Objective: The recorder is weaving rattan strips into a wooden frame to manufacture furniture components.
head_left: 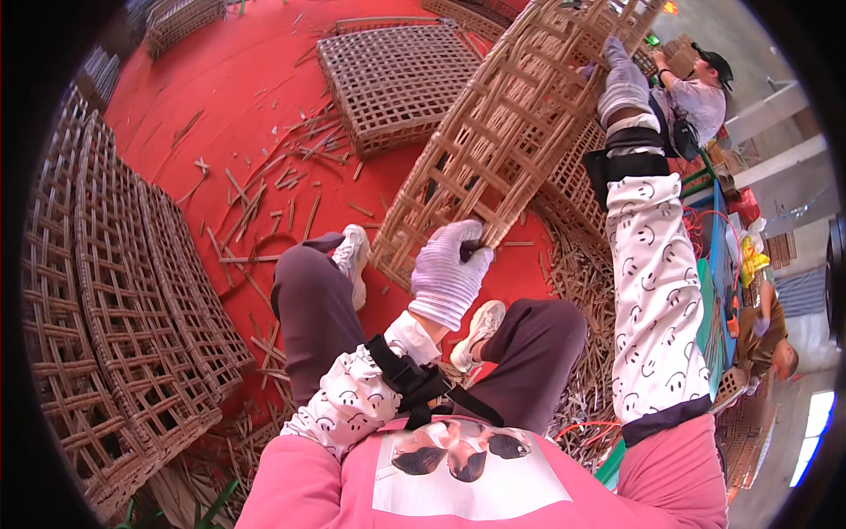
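A long lattice-woven brown basket (493,145) is tilted up before me, running from my feet to the upper right. My left hand (452,271), in a whitish knit glove, is closed on its near lower corner, the thumb and fingers curled round the rim. Higher up, my right hand (624,84), also gloved, reaches out on a stretched arm and grips the basket's right side near the far end. Part of those right fingers is hidden behind the woven strips.
Stacked lattice baskets (132,309) stand on the left. Another basket (397,79) lies ahead on the red floor (238,88). Loose strips (256,198) are scattered about, with a heap (586,379) by my right leg. Two people, one in a black cap (712,63), are on the right.
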Motion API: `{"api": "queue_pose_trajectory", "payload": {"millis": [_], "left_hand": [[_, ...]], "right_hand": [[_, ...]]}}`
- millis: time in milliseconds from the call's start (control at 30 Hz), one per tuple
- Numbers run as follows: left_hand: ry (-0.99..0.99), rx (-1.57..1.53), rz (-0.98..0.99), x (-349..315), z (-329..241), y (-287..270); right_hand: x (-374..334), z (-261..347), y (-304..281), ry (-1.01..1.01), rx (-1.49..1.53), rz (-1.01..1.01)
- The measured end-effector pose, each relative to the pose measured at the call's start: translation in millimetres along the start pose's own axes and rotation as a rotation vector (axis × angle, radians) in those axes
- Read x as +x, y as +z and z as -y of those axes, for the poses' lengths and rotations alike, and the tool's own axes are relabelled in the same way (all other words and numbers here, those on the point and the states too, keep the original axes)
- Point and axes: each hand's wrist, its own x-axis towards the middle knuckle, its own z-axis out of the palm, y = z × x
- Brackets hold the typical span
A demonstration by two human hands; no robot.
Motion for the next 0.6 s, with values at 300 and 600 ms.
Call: {"api": "queue_pose_trajectory", "payload": {"millis": [300, 600], "left_hand": [[0.277, 0.112, 0.394, -23, -27, 8], [0.064, 0.106, 0.289, -48, -40, 6]], "right_hand": [[-88, 0, -39, -0.035, 0.257, 0.156], [-180, -14, -44, 0.083, 0.496, 0.222]]}}
